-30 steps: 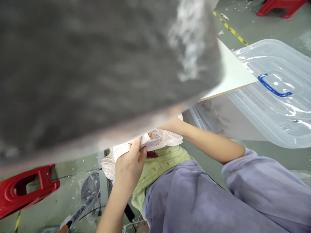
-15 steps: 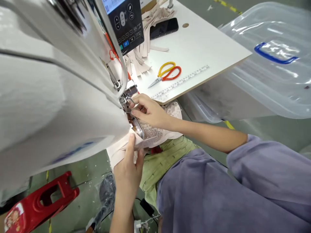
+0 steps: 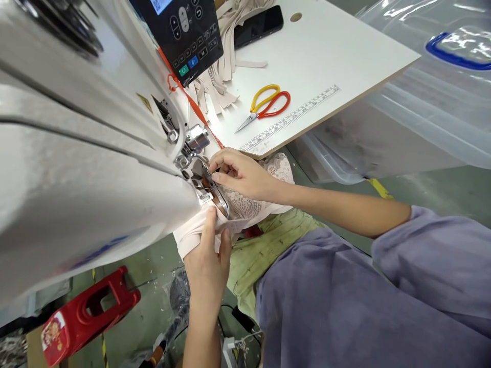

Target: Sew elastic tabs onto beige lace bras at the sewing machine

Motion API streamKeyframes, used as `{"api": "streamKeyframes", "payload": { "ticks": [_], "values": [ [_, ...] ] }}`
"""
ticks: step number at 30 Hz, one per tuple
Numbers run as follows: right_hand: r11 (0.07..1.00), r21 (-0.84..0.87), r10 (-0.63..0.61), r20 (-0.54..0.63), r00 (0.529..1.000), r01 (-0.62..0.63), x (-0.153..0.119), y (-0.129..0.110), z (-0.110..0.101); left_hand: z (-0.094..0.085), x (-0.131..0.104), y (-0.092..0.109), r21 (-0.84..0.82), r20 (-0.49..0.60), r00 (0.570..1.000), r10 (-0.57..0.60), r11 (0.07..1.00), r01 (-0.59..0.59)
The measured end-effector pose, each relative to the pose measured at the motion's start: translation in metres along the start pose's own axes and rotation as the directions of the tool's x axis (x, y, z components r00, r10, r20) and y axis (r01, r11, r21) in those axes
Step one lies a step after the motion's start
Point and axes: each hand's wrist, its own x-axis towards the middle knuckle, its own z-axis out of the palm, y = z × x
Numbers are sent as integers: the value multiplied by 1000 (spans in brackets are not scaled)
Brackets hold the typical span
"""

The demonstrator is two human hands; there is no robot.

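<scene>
Pale pink lace fabric (image 3: 282, 166) lies around the narrow metal bed (image 3: 223, 202) of a white sewing machine (image 3: 95, 189). On the plain part of the fabric, just before the needle area, rests the index finger of my left hand (image 3: 207, 263); its thumb is raised beside the cloth and the other fingers are hidden beneath it. Above the metal bed is my right hand (image 3: 249, 176), fingers curled and thumb close to the index fingertip. Whatever is pinched there is too small to make out. The metal presser parts (image 3: 192, 148) are just left of it.
On the white table (image 3: 326, 46) are scissors (image 3: 264, 108), a clear ruler (image 3: 291, 120), a black phone (image 3: 259, 26) and cut fabric strips (image 3: 215, 84). A control panel (image 3: 187, 41) rises behind. Clear plastic bins (image 3: 402, 117) stand right; a red plastic object (image 3: 92, 312) lies lower left.
The view has shifted slightly. My right fingertips have drawn back a little from the presser parts, showing more of the metal bed. The left hand keeps its place on the fabric.
</scene>
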Motion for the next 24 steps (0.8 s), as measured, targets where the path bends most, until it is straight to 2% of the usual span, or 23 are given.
{"api": "streamKeyframes", "payload": {
  "ticks": [4,8,12,14,18,24],
  "values": [
    [999,19,31,15,999,-31,-3,-2,-1,2,3,2,-44,-5,999,32,999,-32],
    [999,27,45,14,999,-46,-5,-6,-1,3,5,4,-55,2,1000,3,998,-3],
    [996,52,66,2,998,-66,-8,-8,1,3,6,8,-37,-50,998,47,998,-49],
    [992,96,84,-8,996,-83,-11,-8,2,3,2,9,-4,-67,998,-4,1000,3],
    [966,204,163,-2,987,-159,-20,-8,6,5,-7,10,3,-37,981,-188,982,188],
    [969,167,185,-16,983,-179,-44,-13,8,7,-14,23,-66,-22,979,-203,977,201]
  ]
}}
